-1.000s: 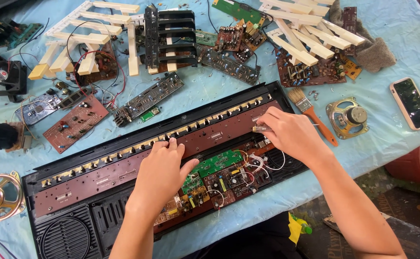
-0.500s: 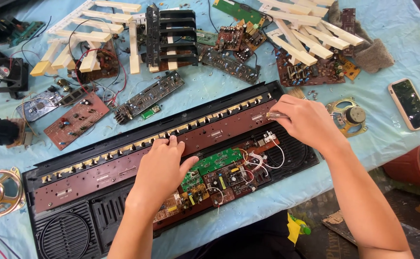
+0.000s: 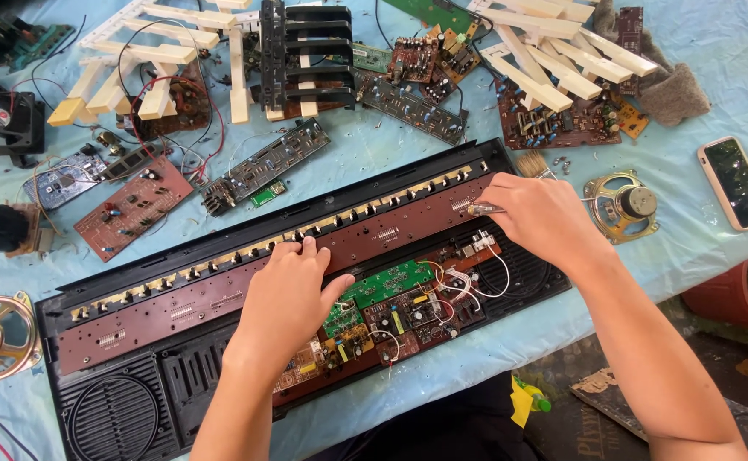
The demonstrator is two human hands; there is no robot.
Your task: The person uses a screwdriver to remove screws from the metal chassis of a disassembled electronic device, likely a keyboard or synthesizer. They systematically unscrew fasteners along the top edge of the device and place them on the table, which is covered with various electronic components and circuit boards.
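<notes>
The right hand (image 3: 543, 220) pinches a slim metal tool (image 3: 483, 208) against the long brown circuit board (image 3: 246, 294) in the opened keyboard case (image 3: 126, 410); the left hand (image 3: 287, 299) presses flat, fingers together, mid-board. A slip could snag the loose white wires (image 3: 476, 277) (they lie just beside). Boards, speakers and a phone (image 3: 735, 182) clutter the blue-covered worktop (image 3: 374, 158).

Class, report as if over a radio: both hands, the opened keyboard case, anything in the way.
Left hand flat on brown circuit board. Right hand grips a thin tool at the board's far end. Keyboard case open. Loose white wires nearby.
</notes>
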